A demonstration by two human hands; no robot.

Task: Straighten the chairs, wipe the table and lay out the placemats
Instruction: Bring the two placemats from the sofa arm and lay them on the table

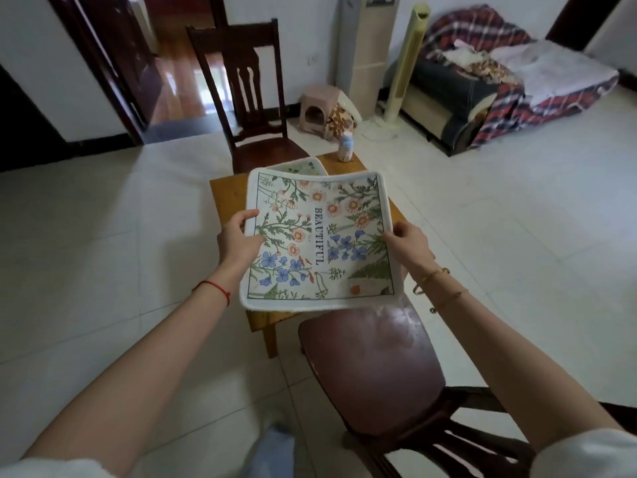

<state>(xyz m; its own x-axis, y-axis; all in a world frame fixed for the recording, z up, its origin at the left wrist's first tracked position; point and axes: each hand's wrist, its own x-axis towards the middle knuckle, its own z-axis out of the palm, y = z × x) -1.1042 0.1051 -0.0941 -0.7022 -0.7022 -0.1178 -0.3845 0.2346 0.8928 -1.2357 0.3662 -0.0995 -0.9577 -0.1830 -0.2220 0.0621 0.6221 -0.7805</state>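
Floral fabric placemat (320, 236) hangs over the near half of the wooden counter (227, 198), unlaid, its side edges pinched by the left grip (238, 241) and right grip (408, 248). A second placemat (296, 166) already lies at the far edge. Far chair (255, 98) and near chair (372, 367) stand close; wiping is probably done.

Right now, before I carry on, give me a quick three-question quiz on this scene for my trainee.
1. True or false: the left hand and right hand both grip the floral placemat.
2. What stands on the table's far right corner? A) cup B) bottle C) bowl
3. Fill in: the word printed on the floral placemat is ____.
Key: 1 true; 2 B; 3 BEAUTIFUL.
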